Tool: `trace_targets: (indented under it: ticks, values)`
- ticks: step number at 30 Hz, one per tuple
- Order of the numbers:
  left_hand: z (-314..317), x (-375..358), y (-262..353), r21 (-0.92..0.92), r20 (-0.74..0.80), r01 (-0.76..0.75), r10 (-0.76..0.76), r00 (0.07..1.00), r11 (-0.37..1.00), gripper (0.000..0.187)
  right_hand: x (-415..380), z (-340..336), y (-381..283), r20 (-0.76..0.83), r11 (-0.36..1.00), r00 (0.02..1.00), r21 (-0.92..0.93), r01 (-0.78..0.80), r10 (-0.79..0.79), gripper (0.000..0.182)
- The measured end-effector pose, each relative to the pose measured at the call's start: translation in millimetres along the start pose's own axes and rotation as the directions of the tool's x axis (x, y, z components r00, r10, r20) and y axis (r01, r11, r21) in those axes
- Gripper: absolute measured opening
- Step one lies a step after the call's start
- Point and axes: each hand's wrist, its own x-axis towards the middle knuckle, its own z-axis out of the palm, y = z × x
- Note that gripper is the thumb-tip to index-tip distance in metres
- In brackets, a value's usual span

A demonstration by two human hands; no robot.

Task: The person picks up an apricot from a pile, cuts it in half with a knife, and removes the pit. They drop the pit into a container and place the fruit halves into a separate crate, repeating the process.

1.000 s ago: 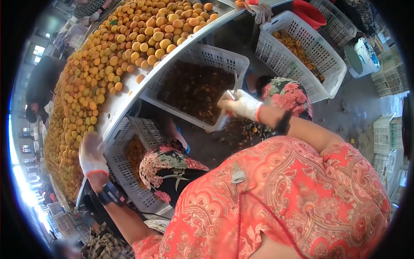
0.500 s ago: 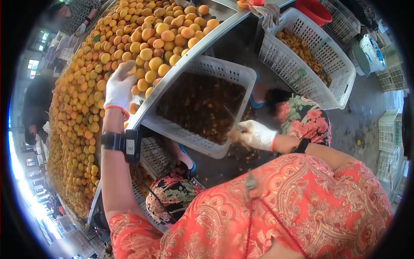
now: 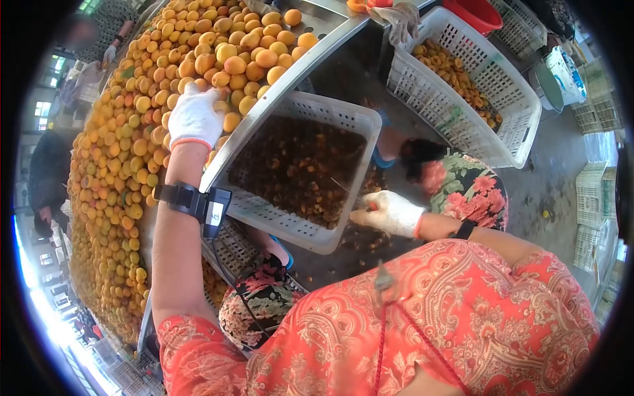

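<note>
My left hand (image 3: 196,117), in a white glove, is at the edge of a big heap of apricots (image 3: 142,102). Its fingers are curled down among the fruit, and whatever they hold is hidden. My right hand (image 3: 391,213), also gloved, is closed round a small knife (image 3: 341,185) whose thin blade points up and left. That blade is over a white plastic crate (image 3: 282,232) with a dark, wet-looking mass of brownish-orange pieces (image 3: 310,165) inside.
A metal rim (image 3: 281,86) borders the heap. At the upper right stands another white crate (image 3: 462,122) with orange fruit pieces, near a red basin (image 3: 474,14) and a white bucket (image 3: 566,74). Stacked crates (image 3: 591,211) line the right. Another person's hand (image 3: 109,54) is at upper left.
My left hand has moved slightly right, and its fingers are now curled more. My right hand stays beside the crate with the knife. The whole view has shifted a little.
</note>
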Motion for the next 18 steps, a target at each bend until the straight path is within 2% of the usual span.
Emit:
trace_targets:
  ticks: [3, 4, 5, 8, 13, 15, 16, 18]
  values:
    - [14, 3, -3, -0.045, 0.020, -0.051, 0.052, 0.998, 0.998, 0.038, -4, -3, -2, -0.005, 1.000, 1.000, -0.025, -0.002, 0.002, 0.044]
    - [18, 1, -5, -0.160, 0.075, -0.005, 0.017, 0.997, 0.987, 0.042, -5, -4, -1, -0.010, 1.000, 1.000, -0.019, -0.004, 0.004, 0.044]
    - [20, 0, -8, -0.159, 0.077, -0.013, 0.025, 0.997, 0.987, 0.042, -6, -4, 0, -0.015, 0.999, 1.000, -0.028, 0.022, -0.023, 0.044]
    - [9, -4, -6, 0.034, 0.187, 0.053, -0.059, 0.981, 0.998, 0.044, -5, -2, 4, -0.025, 0.997, 0.998, -0.060, 0.055, -0.057, 0.044]
    - [13, -18, -23, 0.017, 0.257, 0.090, -0.091, 0.962, 0.996, 0.050, -4, 2, 7, -0.032, 0.990, 0.994, -0.091, 0.105, -0.109, 0.044]
    - [28, -23, -24, -0.199, 0.192, 0.104, -0.065, 0.979, 0.975, 0.056, -2, 4, 7, -0.038, 0.989, 0.991, -0.082, 0.125, -0.129, 0.043]
    - [33, -22, -22, -0.271, 0.214, 0.152, -0.095, 0.972, 0.950, 0.060, -3, 4, 5, -0.040, 0.988, 0.990, -0.083, 0.129, -0.132, 0.043]
    - [35, -16, -16, -0.259, 0.209, 0.141, -0.087, 0.974, 0.955, 0.059, -7, 6, 0, -0.020, 0.988, 0.989, -0.068, 0.142, -0.144, 0.043]
